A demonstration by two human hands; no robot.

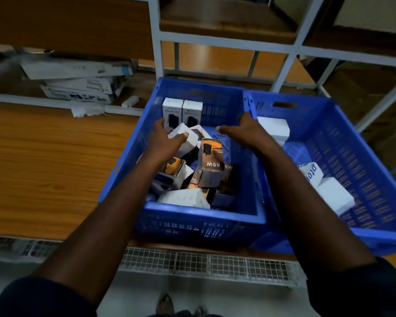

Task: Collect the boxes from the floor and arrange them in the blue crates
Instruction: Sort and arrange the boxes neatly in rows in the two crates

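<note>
Head view: a white box (pixel 183 133) sits pinched in the left hand (pixel 166 139) above the jumbled boxes (pixel 209 167) in the left blue crate (pixel 204 216). The right hand (pixel 246 131) hovers spread and empty by the wall shared with the right blue crate (pixel 357 161), both crates on a wooden shelf (pixel 43 168).

A wooden shelf (pixel 43 168) with an orange-brown grain was seen, carried in a pale grey metal rack frame (pixel 215 41). On the shelf level behind it, at the left, a stack of flat white cartons (pixel 78 81) was laid, tilted and uneven. Crumpled white paper (pixel 87 110) was lodged at the rail just below the stack. Under the shelf's front edge a wire mesh panel (pixel 204 264) was fixed, above a pale floor (pixel 135 294).
</note>
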